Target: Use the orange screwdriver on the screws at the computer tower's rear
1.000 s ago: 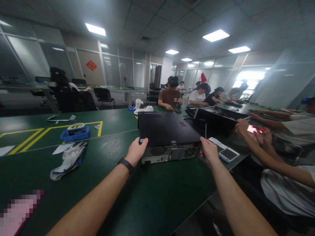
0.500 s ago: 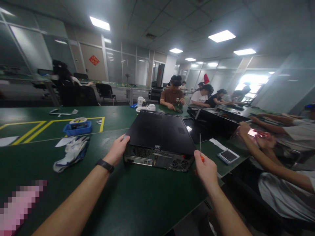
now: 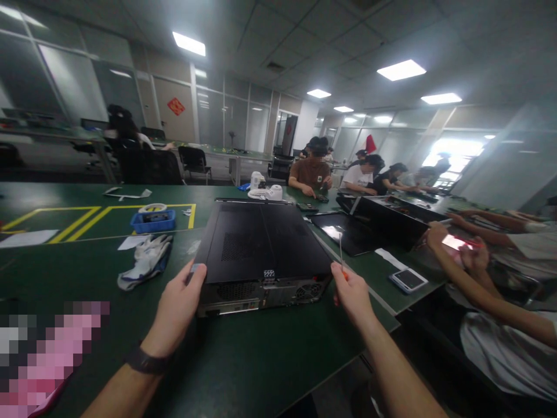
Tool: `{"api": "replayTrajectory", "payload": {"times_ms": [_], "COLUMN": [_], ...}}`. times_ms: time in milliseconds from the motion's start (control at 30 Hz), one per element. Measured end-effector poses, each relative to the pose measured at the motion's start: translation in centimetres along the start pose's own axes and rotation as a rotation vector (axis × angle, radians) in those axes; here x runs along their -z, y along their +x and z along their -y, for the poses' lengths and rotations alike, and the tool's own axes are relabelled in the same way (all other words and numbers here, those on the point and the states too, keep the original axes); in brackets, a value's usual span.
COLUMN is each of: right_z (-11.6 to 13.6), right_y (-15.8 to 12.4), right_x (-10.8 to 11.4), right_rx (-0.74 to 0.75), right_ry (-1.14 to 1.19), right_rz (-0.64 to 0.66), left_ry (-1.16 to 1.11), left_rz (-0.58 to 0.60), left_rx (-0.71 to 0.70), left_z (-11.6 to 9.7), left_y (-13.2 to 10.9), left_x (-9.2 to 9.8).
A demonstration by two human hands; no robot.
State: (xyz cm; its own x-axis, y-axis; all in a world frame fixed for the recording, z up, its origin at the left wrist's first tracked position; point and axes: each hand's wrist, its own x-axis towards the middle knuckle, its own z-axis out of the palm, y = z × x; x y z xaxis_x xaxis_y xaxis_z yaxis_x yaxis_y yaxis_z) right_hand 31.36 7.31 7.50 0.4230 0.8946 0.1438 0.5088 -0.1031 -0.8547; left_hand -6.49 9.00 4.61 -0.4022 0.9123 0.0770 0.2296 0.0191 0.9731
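Left hand [image 3: 176, 307] grips the near left corner of the black computer case [image 3: 261, 247], lying flat on the green counter [image 3: 270, 354]. Right hand [image 3: 352, 293] at its near right corner, fingers closed around a screwdriver [image 3: 342, 258], shaft pointing up.

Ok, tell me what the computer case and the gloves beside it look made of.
Computer case: probably painted sheet metal, matte black, with punched vent holes and a bare grey rear panel. Gloves: seemingly knit fabric, white and limp, with a blue part.
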Motion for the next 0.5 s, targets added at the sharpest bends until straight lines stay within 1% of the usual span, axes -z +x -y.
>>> {"api": "replayTrajectory", "payload": {"times_ms": [100,267,400,500], "right_z": [0.9,2.2,3.4,3.9], "right_y": [0.0,-0.2,-0.9,-1.6], "right_x": [-1.6,-4.0,-4.8,-4.9], "right_rx": [0.013,0.025,0.023,0.020], "right_ry": [0.027,0.046,0.032,0.020], "right_rz": [0.046,0.094,0.110,0.113], "left_ry": [0.045,0.117,0.172,0.216], "left_rz": [-0.075,-0.146,-0.161,-0.184], "left_rx": [0.011,-0.004,-0.034,-0.049], "left_z": [1.1,2.2,2.5,2.6], "left_y": [-0.6,-1.5,-1.8,-1.8], "left_x": [2.1,4.9,6.4,7.0]}}
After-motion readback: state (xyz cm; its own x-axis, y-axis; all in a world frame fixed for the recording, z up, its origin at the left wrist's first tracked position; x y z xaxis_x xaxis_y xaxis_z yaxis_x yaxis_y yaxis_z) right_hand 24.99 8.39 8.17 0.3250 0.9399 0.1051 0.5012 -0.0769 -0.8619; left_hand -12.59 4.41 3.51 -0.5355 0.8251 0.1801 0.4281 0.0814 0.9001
